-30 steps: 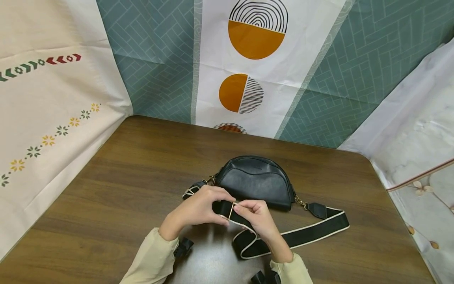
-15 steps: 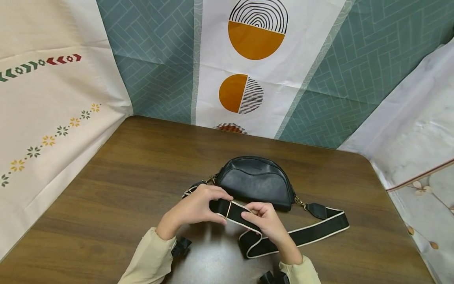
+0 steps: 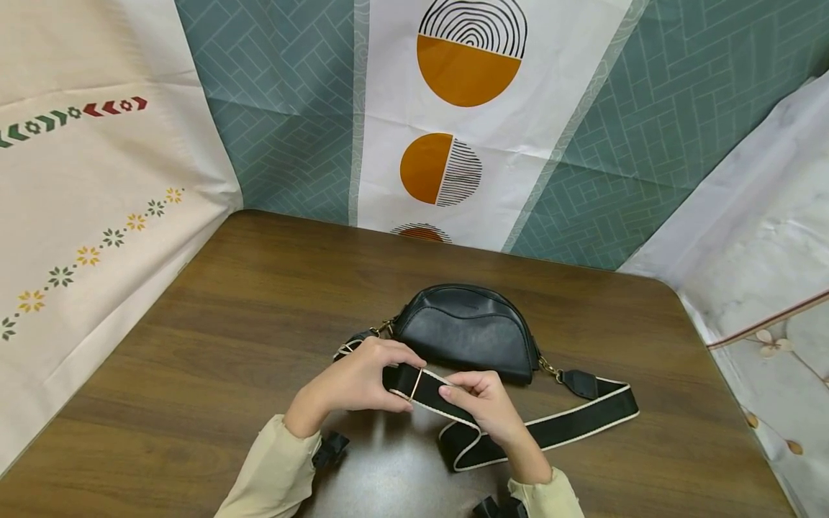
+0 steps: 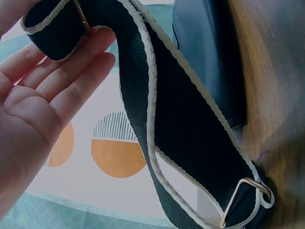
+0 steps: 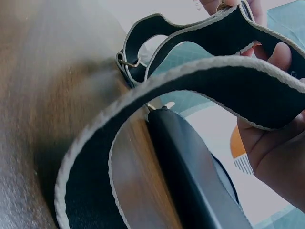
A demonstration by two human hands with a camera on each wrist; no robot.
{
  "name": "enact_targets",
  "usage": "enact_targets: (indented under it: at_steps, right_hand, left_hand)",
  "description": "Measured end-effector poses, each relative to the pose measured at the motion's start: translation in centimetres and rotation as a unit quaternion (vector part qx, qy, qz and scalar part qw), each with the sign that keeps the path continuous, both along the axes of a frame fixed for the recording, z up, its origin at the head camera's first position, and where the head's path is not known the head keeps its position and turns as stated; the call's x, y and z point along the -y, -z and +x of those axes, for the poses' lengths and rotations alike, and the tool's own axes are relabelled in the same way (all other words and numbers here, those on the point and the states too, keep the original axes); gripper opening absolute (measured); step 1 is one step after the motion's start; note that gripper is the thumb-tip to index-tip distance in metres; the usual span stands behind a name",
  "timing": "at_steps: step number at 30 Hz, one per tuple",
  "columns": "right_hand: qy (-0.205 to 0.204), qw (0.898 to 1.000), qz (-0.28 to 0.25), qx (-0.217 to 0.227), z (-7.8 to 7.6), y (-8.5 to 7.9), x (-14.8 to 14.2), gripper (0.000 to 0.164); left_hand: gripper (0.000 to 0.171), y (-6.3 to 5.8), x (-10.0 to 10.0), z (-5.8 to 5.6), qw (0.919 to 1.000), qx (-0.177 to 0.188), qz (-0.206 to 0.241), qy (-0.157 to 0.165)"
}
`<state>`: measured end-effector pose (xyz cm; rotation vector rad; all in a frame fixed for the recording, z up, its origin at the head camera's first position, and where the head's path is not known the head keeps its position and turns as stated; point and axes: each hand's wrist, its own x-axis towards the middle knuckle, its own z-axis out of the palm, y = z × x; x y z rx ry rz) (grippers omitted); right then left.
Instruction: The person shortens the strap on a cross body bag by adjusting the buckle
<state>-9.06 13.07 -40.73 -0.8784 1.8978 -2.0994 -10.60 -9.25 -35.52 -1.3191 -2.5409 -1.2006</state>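
A black leather half-moon bag (image 3: 466, 331) stands on the brown wood-grain surface (image 3: 291, 288), well in from the far edge, its flat base apparently bracing it upright. Nearer the person, the left hand (image 3: 359, 378) has thumb and fingers clamped across the black woven strap with cream piping (image 3: 576, 421), beside the slim gold-toned metal slider (image 3: 416, 385), probably to steady that part. The right hand (image 3: 488, 406) pinches the same strap a little further along, thumb on top, likely so the stretch between both hands lies fairly straight. Beyond it, the strap drops in a slack bend and runs toward the surface's right edge before turning back to the gold-toned clasp (image 3: 547, 365) on the bag's right end.
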Motion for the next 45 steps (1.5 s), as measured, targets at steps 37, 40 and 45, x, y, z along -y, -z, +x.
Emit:
enact_targets:
  at_steps: [37,40,45]
  right_hand:
    - [-0.016,0.999,0.006,0.043,0.3,-0.6,0.6,0.021]
    - [-0.023,0.999,0.007,0.042,0.4,-0.6,0.3,0.020]
    - [-0.023,0.999,0.011,0.038,0.4,-0.4,-0.2,0.016]
  left_hand:
    - [0.043,-0.2,-0.2,0.0,0.9993,-0.020,0.007,0.031]
    - [0.043,-0.2,-0.1,0.1,0.9992,-0.021,0.012,0.032]
    - [0.043,-0.2,0.1,0.1,0.9993,-0.022,0.016,0.025]
